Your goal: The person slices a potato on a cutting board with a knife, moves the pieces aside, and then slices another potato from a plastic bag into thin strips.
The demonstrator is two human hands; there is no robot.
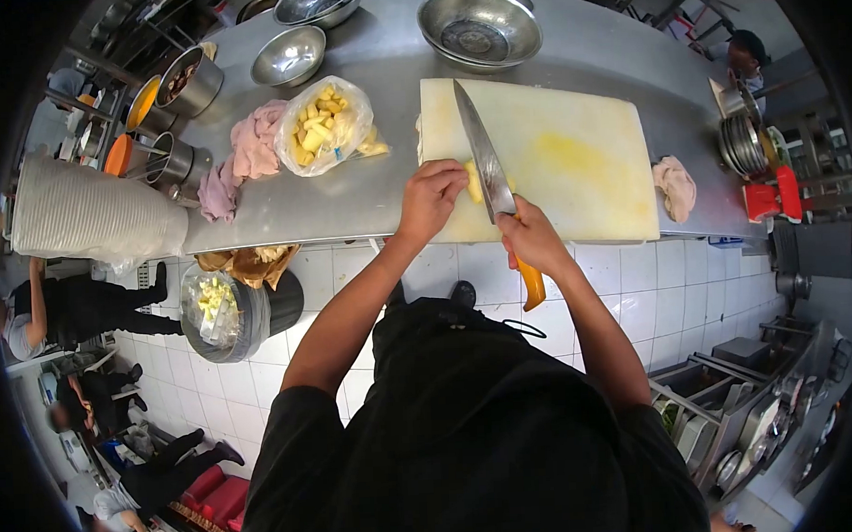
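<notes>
Black clothing (488,433) lay closest to my camera; ahead of it, a pale yellow piece (474,182) rested on the cutting board (580,110), between the hands. Bunched, bent fingers of the left hand (431,198) held its left side, likely to steady it and spare the fingertips. The right hand (530,234) wrapped the knife (484,151) high on its handle, presumably for control. Left of both hands, a bag (355,114) of yellow pieces (314,131) sat handily close. The knife partly covered the piece, so I couldn't tell whether the yellow bit (510,182) beyond belonged to it.
</notes>
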